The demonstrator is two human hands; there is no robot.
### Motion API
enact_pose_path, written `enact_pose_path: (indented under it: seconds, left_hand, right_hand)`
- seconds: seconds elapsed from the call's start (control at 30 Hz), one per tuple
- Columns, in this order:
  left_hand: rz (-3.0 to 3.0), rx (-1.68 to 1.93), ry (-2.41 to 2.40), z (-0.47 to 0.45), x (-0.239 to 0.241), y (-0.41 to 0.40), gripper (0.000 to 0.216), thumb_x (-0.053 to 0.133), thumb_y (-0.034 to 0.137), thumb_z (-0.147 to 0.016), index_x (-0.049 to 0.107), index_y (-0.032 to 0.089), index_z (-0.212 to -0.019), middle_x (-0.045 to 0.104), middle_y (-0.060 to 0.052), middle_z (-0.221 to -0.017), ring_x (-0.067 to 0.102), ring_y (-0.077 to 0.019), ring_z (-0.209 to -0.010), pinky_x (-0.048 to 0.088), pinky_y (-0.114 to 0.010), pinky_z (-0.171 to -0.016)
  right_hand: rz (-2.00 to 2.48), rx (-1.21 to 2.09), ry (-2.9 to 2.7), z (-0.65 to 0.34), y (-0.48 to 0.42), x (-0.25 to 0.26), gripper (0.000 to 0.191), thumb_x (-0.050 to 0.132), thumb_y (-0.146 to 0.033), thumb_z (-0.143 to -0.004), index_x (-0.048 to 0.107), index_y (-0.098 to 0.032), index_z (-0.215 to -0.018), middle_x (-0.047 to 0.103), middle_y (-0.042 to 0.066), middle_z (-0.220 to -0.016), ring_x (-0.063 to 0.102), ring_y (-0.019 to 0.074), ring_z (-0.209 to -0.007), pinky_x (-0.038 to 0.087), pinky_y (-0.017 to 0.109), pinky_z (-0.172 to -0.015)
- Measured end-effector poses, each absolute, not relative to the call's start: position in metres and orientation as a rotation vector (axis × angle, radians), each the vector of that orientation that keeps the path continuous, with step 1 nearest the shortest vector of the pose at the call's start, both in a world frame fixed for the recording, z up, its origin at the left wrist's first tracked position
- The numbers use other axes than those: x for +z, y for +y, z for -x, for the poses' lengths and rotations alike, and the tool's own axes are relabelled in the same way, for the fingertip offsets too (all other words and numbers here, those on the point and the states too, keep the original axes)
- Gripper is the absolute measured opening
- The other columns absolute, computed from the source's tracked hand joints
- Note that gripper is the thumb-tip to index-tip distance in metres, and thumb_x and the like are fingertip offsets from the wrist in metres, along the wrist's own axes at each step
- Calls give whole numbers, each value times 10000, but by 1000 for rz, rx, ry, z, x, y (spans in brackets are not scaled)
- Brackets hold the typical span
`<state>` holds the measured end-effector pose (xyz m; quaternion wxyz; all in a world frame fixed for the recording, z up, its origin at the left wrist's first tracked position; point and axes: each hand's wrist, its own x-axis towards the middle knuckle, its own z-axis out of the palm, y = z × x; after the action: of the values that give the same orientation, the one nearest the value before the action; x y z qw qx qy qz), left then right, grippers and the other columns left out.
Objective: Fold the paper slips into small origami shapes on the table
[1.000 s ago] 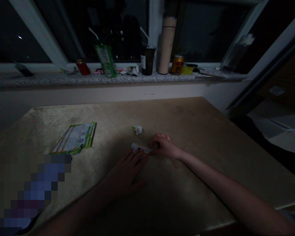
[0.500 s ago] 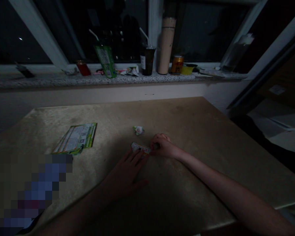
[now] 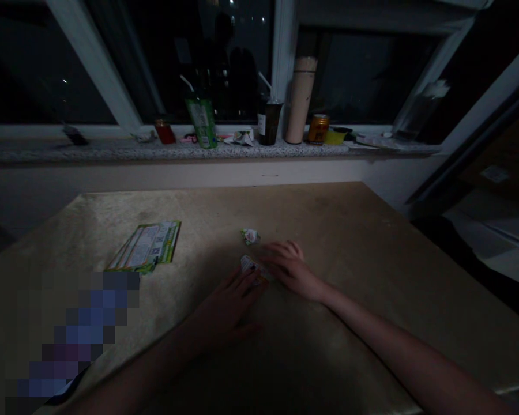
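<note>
A small piece of printed paper lies on the tabletop in front of me, apparently folded. My left hand rests on it with fingers outstretched, holding its near side down flat. My right hand is laid over its right end, fingers extended and covering that part. Just beyond the fingers sits a small folded paper shape, white and green, touched by neither hand. Off to the left is a fanned stack of printed leaflets with green edges.
The table reaches to the wall under a window. Along the granite sill stand a green cup, a dark cup with a straw, a beige flask, and an orange can. A pixelated patch hides something at lower left.
The fingers of my right hand, curled in at the paper's right edge before, are now stretched over it. My left hand stays on the paper. The whole view has shifted slightly.
</note>
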<state>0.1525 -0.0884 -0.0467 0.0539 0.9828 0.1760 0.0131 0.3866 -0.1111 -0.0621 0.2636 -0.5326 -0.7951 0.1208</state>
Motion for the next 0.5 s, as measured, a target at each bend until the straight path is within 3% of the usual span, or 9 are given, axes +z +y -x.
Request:
enact_pose_path:
  seconds: [0.1, 0.17, 0.33, 0.5]
  left_hand:
    - [-3002, 22, 450, -152, -44, -83, 661, 435, 547, -911, 296, 190, -1450, 318, -132, -1494, 228, -303, -1388, 125, -485, -1132]
    - [-3007, 12, 397, -151, -43, -79, 647, 434, 537, -916, 306, 191, -1448, 336, -126, -1486, 229, -298, -1389, 114, -478, -1136]
    - [-3025, -18, 349, -147, -39, -72, 604, 437, 523, -922, 319, 238, -1441, 359, -96, -1478, 250, -283, -1382, 102, -479, -1138]
    - [-3025, 8, 380, -139, -34, -65, 536, 450, 473, -932, 333, 310, -1429, 298, -53, -1513, 234, -301, -1383, 109, -536, -1119]
  right_hand:
    - [1291, 246, -2364, -387, -112, -59, 463, 431, -131, -910, 453, -285, -1346, 396, 30, -1463, 154, 235, -1419, 20, 571, -1120]
    - [1234, 255, -2457, -387, -112, -58, 488, 415, -150, -921, 392, -282, -1391, 391, 25, -1467, 121, 224, -1430, -2, 573, -1126]
    - [1207, 259, -2526, -388, -112, -58, 524, 423, -145, -908, 354, -252, -1416, 435, 37, -1437, 193, 219, -1415, -17, 573, -1132]
    - [1316, 152, -2452, -390, -117, -61, 427, 432, -182, -924, 462, -240, -1346, 511, 60, -1370, 349, 226, -1341, 43, 563, -1140]
